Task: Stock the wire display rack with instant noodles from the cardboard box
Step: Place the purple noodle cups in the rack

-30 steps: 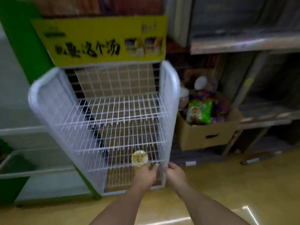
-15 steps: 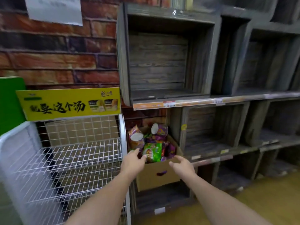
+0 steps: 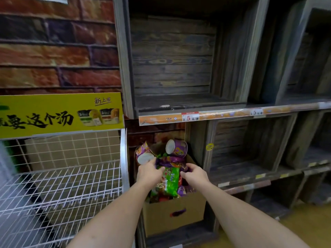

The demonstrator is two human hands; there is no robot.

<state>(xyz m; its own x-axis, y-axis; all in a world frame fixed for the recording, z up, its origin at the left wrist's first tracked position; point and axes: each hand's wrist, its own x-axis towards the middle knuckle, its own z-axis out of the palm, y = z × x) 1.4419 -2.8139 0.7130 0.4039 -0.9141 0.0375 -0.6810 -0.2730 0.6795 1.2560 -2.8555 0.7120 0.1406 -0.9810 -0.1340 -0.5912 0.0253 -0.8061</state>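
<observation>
So the cardboard box (image 3: 172, 214) sits on the bottom level of the wooden shelving (image 3: 172, 56), just right of the white wire display rack (image 3: 71, 178), and it's stuffed with instant noodles – a green packet (image 3: 170, 181) lying on top of the pile, purple packets around it, and two purple cups tipped on their sides at the back, one cup (image 3: 176, 147) near the middle and another cup (image 3: 144, 155) at the left edge. Both hands are in the box: the left hand (image 3: 149, 171) is on the green packet's left side with its fingers curled against it, the right hand (image 3: 194, 173) on the right side – fingers bent into the purple wrappers, though I can't tell if either hand really has a firm grip. Above the rack there's a yellow sign (image 3: 59, 114), and a price tag (image 3: 190, 118) sits on the shelf edge over the box.
</observation>
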